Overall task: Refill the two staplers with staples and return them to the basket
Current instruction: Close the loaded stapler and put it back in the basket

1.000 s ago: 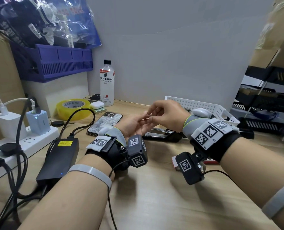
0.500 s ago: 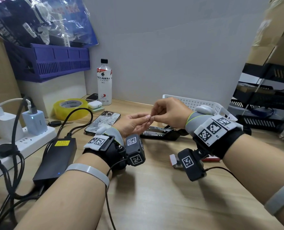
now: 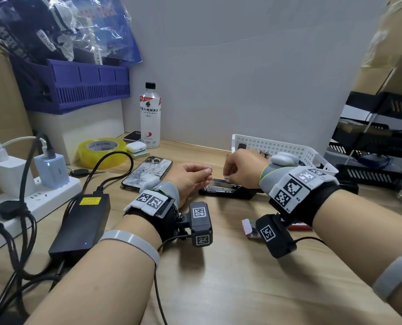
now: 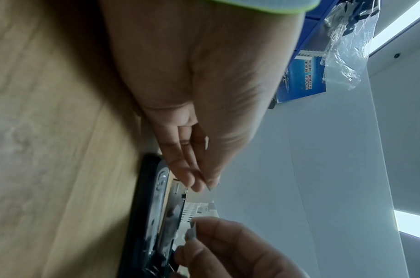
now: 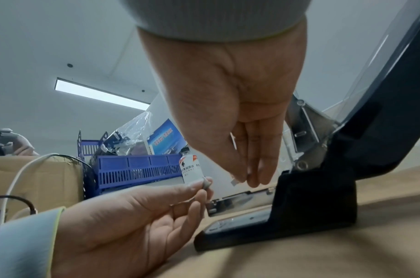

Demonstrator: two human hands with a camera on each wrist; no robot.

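A black stapler (image 3: 223, 192) lies on the desk with its lid (image 5: 382, 112) swung up and its metal staple channel (image 5: 242, 195) bare. My left hand (image 3: 208, 172) hovers just left of it and pinches a short piece of staple strip (image 5: 206, 183) between thumb and forefinger. My right hand (image 3: 227, 178) hangs over the channel, fingers pointing down, and pinches a second small piece of staples (image 5: 235, 181). The white perforated basket (image 3: 289, 150) stands behind my right hand. Its inside is mostly hidden.
A red and white staple box (image 3: 248, 227) lies under my right wrist. A phone (image 3: 148, 172), tape roll (image 3: 101, 151), earbud case (image 3: 136, 146) and bottle (image 3: 150, 116) stand left of the stapler. A power brick (image 3: 82, 224) and power strip (image 3: 31, 200) with cables fill the left edge.
Both hands held one staple strip together between their fingertips. They have drawn apart, each with a piece, and my right hand has dropped toward the stapler's channel.
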